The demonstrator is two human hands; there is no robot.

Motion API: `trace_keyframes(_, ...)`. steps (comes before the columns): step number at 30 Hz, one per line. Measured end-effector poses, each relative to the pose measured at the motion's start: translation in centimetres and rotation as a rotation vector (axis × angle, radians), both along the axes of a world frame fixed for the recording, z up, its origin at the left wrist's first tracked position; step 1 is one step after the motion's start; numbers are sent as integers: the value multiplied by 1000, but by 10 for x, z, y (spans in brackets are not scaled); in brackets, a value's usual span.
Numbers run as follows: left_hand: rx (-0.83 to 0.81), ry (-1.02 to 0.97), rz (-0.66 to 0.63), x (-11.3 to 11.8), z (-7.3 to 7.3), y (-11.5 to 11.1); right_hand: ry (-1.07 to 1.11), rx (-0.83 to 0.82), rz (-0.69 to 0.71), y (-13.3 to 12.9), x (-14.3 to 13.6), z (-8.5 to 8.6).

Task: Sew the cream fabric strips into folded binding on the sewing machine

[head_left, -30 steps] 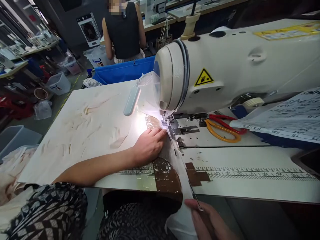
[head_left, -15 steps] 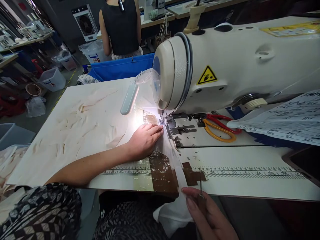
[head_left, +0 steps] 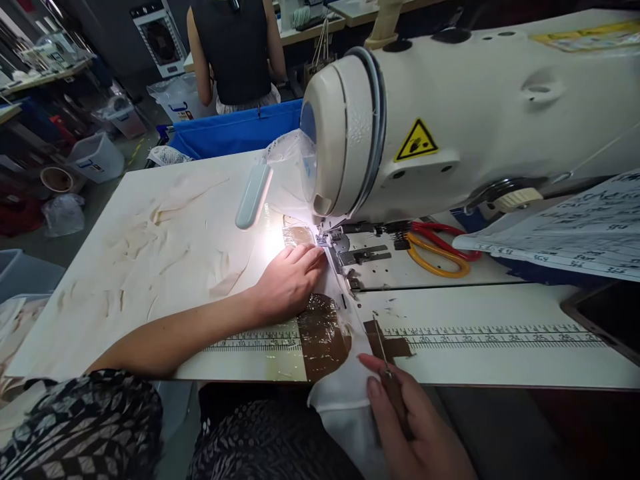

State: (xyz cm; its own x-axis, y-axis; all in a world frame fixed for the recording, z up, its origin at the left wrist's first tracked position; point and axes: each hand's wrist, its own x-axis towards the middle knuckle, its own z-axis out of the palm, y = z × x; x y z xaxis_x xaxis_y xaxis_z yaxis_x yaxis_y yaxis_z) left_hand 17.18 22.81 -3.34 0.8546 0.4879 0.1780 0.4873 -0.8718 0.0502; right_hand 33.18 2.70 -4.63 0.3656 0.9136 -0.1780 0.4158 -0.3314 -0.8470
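Observation:
My left hand point(head_left: 293, 280) lies flat on white fabric point(head_left: 336, 283), fingers stretched together toward the lit presser foot point(head_left: 325, 239) of a sewing machine point(head_left: 345, 133). The fabric runs from under the foot down over the table's front edge. At that edge, my right hand point(head_left: 415, 420) is closed round the brown handle of an awl point(head_left: 394, 393), its thin metal spike pointing up and away. The right index fingertip is close to the fabric strip; whether it touches is unclear. Beneath the fabric, brown tape point(head_left: 323, 340) covers part of the table.
Scissors with red and orange handles point(head_left: 440, 257) lie right of the foot. Pale fabric pieces point(head_left: 175, 233) spread over the table's left side. A written sheet point(head_left: 560, 233) and a dark phone-like object point(head_left: 605, 313) are at right. A person point(head_left: 235, 53) sits beyond a blue cloth point(head_left: 235, 130).
My right hand has moved slightly up and left, and the awl now tilts leftward. The fabric's lower end lies higher over the edge. The left hand stays near the foot; the view has shifted slightly.

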Motion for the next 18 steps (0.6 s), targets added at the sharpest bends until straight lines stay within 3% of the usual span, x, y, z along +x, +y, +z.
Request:
trace_keyframes(7, -10, 7, 53, 4, 4, 9, -167, 50, 73, 28, 3, 9)
trace_keyframes(11, -66, -24, 29, 0, 3, 13, -124, 67, 31, 33, 0, 11)
trace_keyframes(18, -111, -49, -16, -4, -1, 17, -72, 59, 73, 42, 1, 12)
